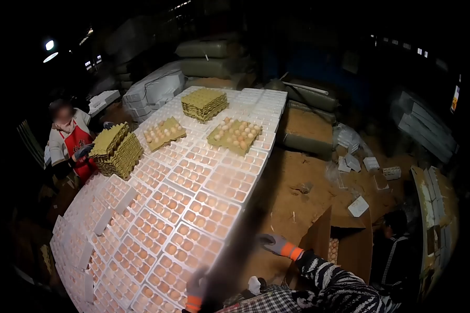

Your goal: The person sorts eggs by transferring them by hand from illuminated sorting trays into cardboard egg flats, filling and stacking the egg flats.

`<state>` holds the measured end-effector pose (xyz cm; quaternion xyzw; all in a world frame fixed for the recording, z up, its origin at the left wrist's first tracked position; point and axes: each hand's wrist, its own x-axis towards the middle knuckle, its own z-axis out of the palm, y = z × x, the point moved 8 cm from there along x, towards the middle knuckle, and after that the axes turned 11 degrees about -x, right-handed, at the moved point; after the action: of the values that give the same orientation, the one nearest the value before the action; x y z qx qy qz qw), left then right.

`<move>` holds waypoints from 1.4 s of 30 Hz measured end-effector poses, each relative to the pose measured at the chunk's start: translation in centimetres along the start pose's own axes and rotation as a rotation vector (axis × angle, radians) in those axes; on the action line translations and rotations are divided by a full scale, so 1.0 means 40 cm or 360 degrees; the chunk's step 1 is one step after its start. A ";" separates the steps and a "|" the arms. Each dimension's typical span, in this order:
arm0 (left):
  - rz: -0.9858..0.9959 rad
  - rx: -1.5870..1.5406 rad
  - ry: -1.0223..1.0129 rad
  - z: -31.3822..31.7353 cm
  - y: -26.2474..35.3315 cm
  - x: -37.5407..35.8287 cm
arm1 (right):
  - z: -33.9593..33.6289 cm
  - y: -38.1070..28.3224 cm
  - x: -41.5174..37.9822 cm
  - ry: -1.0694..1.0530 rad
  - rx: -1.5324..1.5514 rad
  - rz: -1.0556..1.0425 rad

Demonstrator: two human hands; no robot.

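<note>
My left hand (pixel 197 284), in a grey glove with an orange cuff, is at the near right edge of a large surface covered in white egg trays (pixel 190 237). Motion smears its fingers, so I cannot see whether it holds anything. Beyond that edge, above the brown floor, my right hand (pixel 275 243) reaches out in a matching glove. Its dark fingers are loosely apart and nothing shows in them. Brown eggs fill many of the tray cells. Farther back lie two pulp trays of eggs, a right one (pixel 235 135) and a left one (pixel 163 133).
A person in a red apron (pixel 78 148) touches a stack of pulp trays (pixel 117 151) at the left. Another pulp stack (pixel 203 104) stands at the back. An open cardboard box (pixel 352 242) with eggs is at my right, beside another person (pixel 397 248). White tray pieces (pixel 358 206) litter the floor.
</note>
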<state>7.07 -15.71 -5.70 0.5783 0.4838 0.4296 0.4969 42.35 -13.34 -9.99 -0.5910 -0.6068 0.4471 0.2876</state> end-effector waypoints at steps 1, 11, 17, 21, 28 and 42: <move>0.0046 0.0051 -0.0069 0.049 0.006 0.078 | -0.050 0.038 0.035 -0.0014 0.0007 -0.0005; 0.0330 -0.0422 -0.0200 0.291 0.033 0.984 | -0.487 0.216 0.439 0.0596 0.1218 -0.0068; 0.0258 -0.0422 0.0091 0.347 -0.019 1.591 | -0.670 0.305 0.826 0.0763 0.1185 -0.0025; 0.0224 -0.0258 0.0145 0.406 -0.151 1.941 | -0.724 0.301 0.996 0.0793 0.1519 0.0173; -0.0175 0.0727 0.0044 0.487 -0.194 2.128 | -0.744 0.549 1.302 0.0892 0.1600 0.0331; -0.0096 0.0051 0.0647 0.318 -0.127 1.688 | -0.724 0.090 1.213 0.0293 0.1310 -0.0012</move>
<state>29.80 49.07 -11.38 0.4728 0.5981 0.5145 0.3924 62.81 39.46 -9.26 -0.4620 -0.3516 0.5964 0.5543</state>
